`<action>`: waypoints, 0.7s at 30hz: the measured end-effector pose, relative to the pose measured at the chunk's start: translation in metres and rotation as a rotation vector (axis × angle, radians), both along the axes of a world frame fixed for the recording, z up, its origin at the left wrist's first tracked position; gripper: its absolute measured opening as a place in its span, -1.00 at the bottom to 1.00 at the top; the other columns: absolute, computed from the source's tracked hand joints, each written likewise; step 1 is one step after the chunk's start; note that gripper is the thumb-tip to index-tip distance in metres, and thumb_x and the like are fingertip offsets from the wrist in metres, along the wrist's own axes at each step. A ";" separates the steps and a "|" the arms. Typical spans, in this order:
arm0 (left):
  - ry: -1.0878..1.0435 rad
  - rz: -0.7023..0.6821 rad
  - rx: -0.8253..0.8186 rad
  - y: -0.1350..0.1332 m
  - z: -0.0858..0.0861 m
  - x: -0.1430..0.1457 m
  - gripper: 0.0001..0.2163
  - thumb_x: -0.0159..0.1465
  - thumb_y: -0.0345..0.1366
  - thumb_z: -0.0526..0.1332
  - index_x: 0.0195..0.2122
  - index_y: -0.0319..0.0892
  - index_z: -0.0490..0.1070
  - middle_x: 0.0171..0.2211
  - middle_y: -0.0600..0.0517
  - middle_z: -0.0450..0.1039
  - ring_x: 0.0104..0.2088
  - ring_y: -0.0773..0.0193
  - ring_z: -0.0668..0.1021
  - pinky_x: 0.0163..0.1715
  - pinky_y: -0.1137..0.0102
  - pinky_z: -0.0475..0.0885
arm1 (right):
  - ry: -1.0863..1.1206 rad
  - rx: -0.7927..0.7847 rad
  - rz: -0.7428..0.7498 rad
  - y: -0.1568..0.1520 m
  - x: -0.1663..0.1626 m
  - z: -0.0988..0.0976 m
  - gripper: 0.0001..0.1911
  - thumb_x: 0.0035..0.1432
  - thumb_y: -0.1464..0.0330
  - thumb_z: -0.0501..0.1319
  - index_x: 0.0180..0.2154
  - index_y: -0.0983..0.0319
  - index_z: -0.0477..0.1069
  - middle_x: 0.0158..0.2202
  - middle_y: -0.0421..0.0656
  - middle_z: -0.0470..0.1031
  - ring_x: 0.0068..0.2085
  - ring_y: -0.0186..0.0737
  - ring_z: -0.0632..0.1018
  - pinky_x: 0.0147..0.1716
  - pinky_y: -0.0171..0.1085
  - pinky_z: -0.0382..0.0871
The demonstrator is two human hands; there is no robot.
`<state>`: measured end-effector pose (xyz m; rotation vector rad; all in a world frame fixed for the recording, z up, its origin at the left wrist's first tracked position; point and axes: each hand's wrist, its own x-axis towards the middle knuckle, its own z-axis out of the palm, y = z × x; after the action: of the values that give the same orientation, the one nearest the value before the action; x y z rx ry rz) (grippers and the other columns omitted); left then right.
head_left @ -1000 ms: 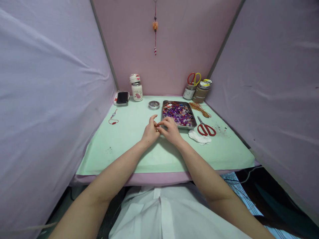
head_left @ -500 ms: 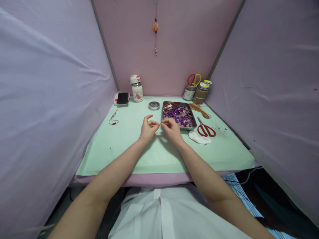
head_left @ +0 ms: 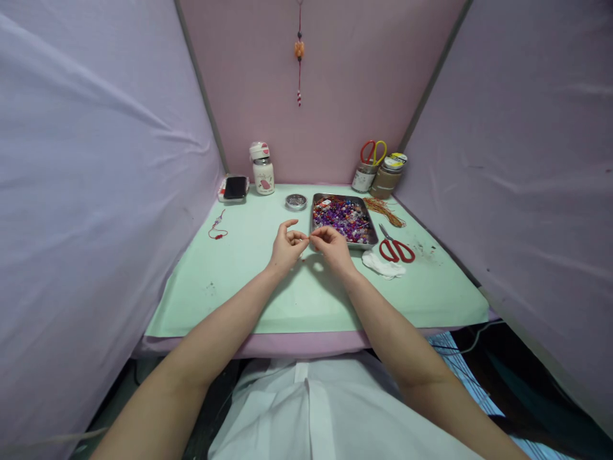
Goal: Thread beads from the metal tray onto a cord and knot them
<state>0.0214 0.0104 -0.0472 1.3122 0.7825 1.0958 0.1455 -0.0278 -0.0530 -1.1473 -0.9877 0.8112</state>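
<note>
Over the middle of the table, my left hand and my right hand meet at their fingertips. Thumb and finger of each are pinched together, and whatever lies between them is too small to make out. The left index finger sticks up, apart from the pinch. Just behind my right hand lies a metal tray holding many purple, orange and clear beads. A small round tin with tiny pieces in it stands beyond my left hand.
Right of the tray lie red-handled scissors, a crumpled white cloth and a bundle of brown cords. Jars stand at the back right. At left are a beaded red cord, a phone and a bottle.
My hands have shifted very slightly, and their fingertips have drawn closer together. Both pinches are kept. The things on the table stay in place.
</note>
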 end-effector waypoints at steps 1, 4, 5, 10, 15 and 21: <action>-0.001 -0.002 0.004 0.000 0.000 0.000 -0.46 0.03 -0.42 0.32 0.03 -0.12 0.17 -0.45 0.16 0.40 -0.59 0.50 0.36 -0.57 0.55 0.23 | 0.024 -0.007 0.003 0.000 0.000 0.000 -0.78 -0.15 0.27 0.32 -0.43 0.19 0.36 -0.49 -0.26 0.37 -0.46 -0.36 0.34 -0.46 -0.33 0.23; -0.002 -0.019 0.022 -0.001 0.000 0.000 -0.46 0.04 -0.42 0.31 0.04 -0.11 0.17 -0.44 0.15 0.41 -0.58 0.49 0.37 -0.56 0.55 0.23 | 0.103 -0.023 0.031 0.000 -0.001 0.001 -0.78 -0.16 0.31 0.31 -0.42 0.19 0.33 -0.49 -0.29 0.35 -0.49 -0.40 0.31 -0.47 -0.35 0.21; -0.001 -0.024 0.024 -0.001 0.000 0.000 -0.46 0.04 -0.42 0.31 0.04 -0.11 0.17 -0.43 0.14 0.41 -0.58 0.49 0.37 -0.56 0.55 0.24 | 0.124 -0.030 0.042 0.000 -0.001 0.001 -0.77 -0.17 0.32 0.31 -0.41 0.19 0.32 -0.48 -0.29 0.35 -0.50 -0.41 0.31 -0.47 -0.35 0.21; -0.017 -0.036 -0.003 -0.001 -0.001 0.000 -0.46 0.02 -0.42 0.32 0.03 -0.10 0.20 -0.42 0.14 0.43 -0.54 0.48 0.40 -0.51 0.55 0.28 | 0.193 -0.051 0.070 0.001 0.000 0.001 -0.70 -0.20 0.32 0.32 -0.35 0.17 0.29 -0.46 -0.31 0.37 -0.50 -0.41 0.32 -0.49 -0.36 0.19; -0.028 -0.077 0.004 0.000 -0.001 -0.001 -0.50 0.02 -0.40 0.32 0.00 -0.10 0.22 -0.42 0.13 0.42 -0.53 0.47 0.41 -0.51 0.55 0.29 | 0.202 -0.088 0.069 0.002 0.001 0.000 -0.67 -0.20 0.33 0.31 -0.33 0.17 0.29 -0.45 -0.32 0.37 -0.51 -0.43 0.33 -0.49 -0.37 0.20; -0.019 -0.127 0.032 0.001 0.000 -0.003 -0.52 0.04 -0.39 0.31 -0.01 -0.13 0.23 -0.42 0.12 0.42 -0.51 0.46 0.41 -0.51 0.55 0.30 | 0.246 -0.104 0.088 0.001 0.002 0.000 -0.66 -0.21 0.33 0.33 -0.33 0.18 0.28 -0.50 -0.35 0.34 -0.54 -0.44 0.32 -0.51 -0.37 0.21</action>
<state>0.0184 0.0115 -0.0472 1.3573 0.6608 1.0220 0.1473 -0.0269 -0.0526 -1.0678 -0.8032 1.0584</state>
